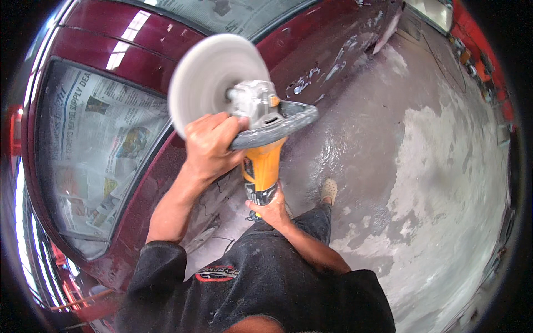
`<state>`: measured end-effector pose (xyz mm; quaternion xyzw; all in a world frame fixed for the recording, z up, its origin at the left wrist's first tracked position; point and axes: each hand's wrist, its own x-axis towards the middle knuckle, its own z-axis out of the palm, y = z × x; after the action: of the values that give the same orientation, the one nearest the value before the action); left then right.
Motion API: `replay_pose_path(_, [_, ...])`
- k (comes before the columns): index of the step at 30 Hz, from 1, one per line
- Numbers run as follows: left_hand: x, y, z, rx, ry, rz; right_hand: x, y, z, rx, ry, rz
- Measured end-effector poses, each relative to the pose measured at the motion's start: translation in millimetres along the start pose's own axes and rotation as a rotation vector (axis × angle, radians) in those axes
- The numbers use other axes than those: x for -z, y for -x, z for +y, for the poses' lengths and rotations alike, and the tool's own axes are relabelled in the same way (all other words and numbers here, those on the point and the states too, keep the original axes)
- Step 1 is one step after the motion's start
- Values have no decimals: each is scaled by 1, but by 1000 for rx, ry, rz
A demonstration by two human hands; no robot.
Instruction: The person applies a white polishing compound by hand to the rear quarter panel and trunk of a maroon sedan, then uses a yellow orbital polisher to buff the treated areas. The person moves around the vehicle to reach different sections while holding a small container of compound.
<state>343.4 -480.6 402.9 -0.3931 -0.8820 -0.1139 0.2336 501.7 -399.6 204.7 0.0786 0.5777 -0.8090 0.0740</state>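
Note:
A yellow and black power polisher [261, 166] is held up in front of me in both hands. Its round white pad [208, 75] faces the dark red car [150, 50]; the pad looks blurred, and whether it touches the paint I cannot tell. My left hand [214, 139] is closed round the left side of the tool's grey loop handle [297, 123], near the metal head. Lower down, my right hand [271, 208] wraps round the rear of the yellow body. Whitish residue coats the head and the loop handle.
Newspaper covers the car's side window [100, 144] and the glass [222, 16] farther up. White smears [305, 80] mark the lower red panel. The grey floor [444, 183] on the right looks wet in patches. Assorted items [472, 69] line a red structure at the far right.

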Motion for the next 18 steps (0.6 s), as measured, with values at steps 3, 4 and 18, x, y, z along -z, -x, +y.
replay_pose_path(3, [-31, -9, 4, 60, 120, -7, 27, 0, 17, -190, 38, 8])
replay_pose_path(4, [-41, -10, 5, 55, 123, 7, 35, -2, 12, -246, 33, 7])
replay_pose_path(18, [83, 27, 2, -2, -187, 26, -49, 9, 13, 113, 50, -201])
